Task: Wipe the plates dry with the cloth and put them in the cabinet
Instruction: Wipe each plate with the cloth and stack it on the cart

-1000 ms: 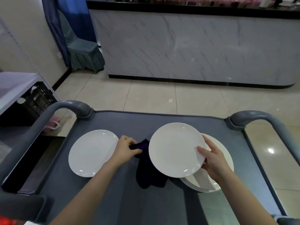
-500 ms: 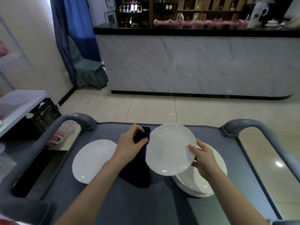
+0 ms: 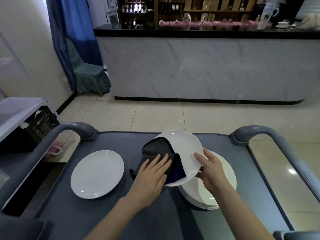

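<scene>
Wiping is under way — the left hand [image 3: 152,175] presses the dark cloth [image 3: 160,150] flat on the tilted plate [image 3: 186,144], which the right hand [image 3: 210,170] grips by its rim above the stack [image 3: 223,193]. Next, probably, flipping it. Left of the stack lies one plate [image 3: 97,174] on the grey surface [image 3: 121,213] — beyond, a marble bar [image 3: 199,70].

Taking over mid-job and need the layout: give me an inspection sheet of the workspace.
Surface: grey cart top, grey handles at both far corners.
Job's things: lifted plate tilted above plate stack; single plate lying flat at left; dark cloth spread on the lifted plate.
Clutter: nothing seen.
Grippers: left hand pressing the cloth flat; right hand gripping the lifted plate's rim.
Cables: nothing seen.
Surroundings: marble-fronted counter, covered chair, black crate, tiled floor.
</scene>
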